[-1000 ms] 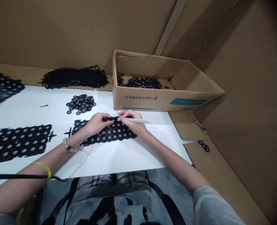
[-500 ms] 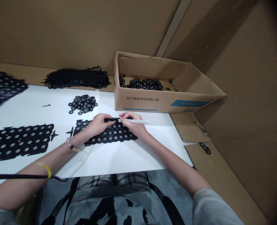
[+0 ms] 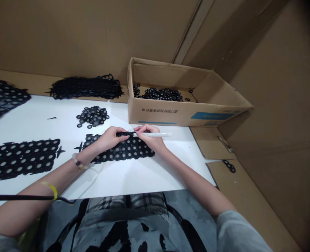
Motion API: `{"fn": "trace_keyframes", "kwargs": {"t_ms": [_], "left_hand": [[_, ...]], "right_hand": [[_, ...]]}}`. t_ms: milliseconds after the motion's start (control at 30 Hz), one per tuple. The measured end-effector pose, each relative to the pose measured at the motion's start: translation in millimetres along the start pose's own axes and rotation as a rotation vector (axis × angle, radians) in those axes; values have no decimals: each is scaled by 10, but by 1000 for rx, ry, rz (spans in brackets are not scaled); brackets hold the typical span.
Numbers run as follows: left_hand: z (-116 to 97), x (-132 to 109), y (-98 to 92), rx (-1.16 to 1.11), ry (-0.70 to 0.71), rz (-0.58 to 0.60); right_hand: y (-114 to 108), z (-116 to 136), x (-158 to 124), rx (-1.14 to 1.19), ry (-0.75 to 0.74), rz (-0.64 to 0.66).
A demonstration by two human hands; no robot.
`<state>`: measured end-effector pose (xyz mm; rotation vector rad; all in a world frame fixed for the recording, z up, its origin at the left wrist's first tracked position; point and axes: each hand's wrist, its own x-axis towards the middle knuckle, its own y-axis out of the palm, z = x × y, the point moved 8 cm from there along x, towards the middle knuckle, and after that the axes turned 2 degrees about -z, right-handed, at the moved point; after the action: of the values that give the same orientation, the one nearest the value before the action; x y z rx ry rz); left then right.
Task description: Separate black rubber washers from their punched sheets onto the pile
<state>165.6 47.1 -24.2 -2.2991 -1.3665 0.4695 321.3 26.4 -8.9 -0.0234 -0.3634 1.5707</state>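
Your left hand (image 3: 110, 139) lies on a black perforated rubber sheet (image 3: 141, 153) on the white desk (image 3: 134, 178), its fingers (image 3: 120, 137) at the sheet's upper edge; whether they grip it, you cannot tell. Your right hand (image 3: 151, 138) clenches a slim white pen (image 3: 161, 134), its tip at that edge.

Matt black rubbery sheet (image 3: 120, 154)

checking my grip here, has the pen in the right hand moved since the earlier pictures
Yes, slightly: the pen in the right hand now sits a little further right and closer to the front of the cardboard box.
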Motion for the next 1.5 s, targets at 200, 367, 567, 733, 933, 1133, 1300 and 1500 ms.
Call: {"fn": "trace_keyframes", "kwargs": {"t_ms": [200, 367, 567, 733, 933, 1133, 1300, 1500], "left_hand": [[64, 14, 16, -23, -5, -18], [49, 11, 45, -8, 15, 32], [-58, 1, -46, 194, 79, 61], [1, 6, -121, 285, 5, 6], [-27, -8, -60, 198, 44, 2], [-54, -5, -16, 153, 88, -13], [-73, 0, 3, 155, 152, -59], [-80, 4, 20, 125, 174, 1]], "right_hand": [[45, -28, -33, -91, -19, 14], [109, -43, -62, -152, -24, 20], [32, 15, -42, -225, -35, 12], [-92, 80, -9, -187, -45, -37], [35, 64, -31, -60, -47, 26], [50, -2, -30, -76, -41, 29], [74, -32, -43, -156, -51, 17], [114, -9, -62, -221, -44, 30]]}}
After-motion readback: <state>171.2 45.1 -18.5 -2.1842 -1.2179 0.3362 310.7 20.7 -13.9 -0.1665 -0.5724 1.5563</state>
